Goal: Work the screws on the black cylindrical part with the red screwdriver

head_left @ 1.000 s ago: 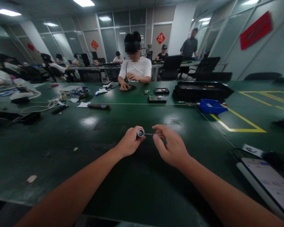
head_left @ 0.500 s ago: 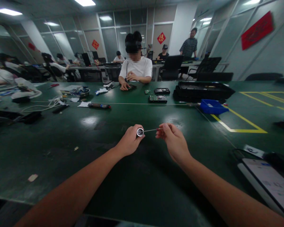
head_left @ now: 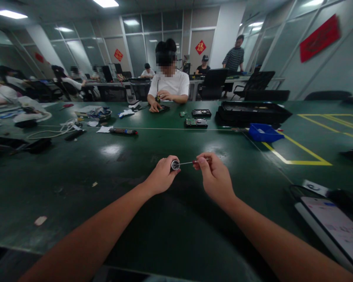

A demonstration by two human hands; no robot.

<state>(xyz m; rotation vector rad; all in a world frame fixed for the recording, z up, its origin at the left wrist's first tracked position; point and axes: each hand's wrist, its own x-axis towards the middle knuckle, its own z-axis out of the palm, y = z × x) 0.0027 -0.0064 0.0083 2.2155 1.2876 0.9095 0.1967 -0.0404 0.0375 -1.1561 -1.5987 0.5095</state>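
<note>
My left hand (head_left: 162, 175) is wrapped round a small dark cylinder (head_left: 175, 165) with a silvery ring at its end, which faces me. Inside the ring some dark detail shows, too small to name. My right hand (head_left: 216, 172) pinches the reddish handle of a thin screwdriver (head_left: 186, 163). Its metal shaft points left, and the tip meets the ringed end of the cylinder; whether it sits inside or on the rim I cannot tell. Both hands are above the green table (head_left: 170, 235), in front of me.
A blue tray (head_left: 265, 133) and a long black case (head_left: 253, 112) stand at the back right. Two opened devices (head_left: 196, 123) lie mid-table, with a dark tool (head_left: 123, 131) to their left. A phone (head_left: 332, 223) is near right. Across sits a co-worker (head_left: 168, 84).
The cylinder's ringed end has turned slightly and shifted a little right. My right fingers have changed their hold, and more of the screwdriver's handle shows.
</note>
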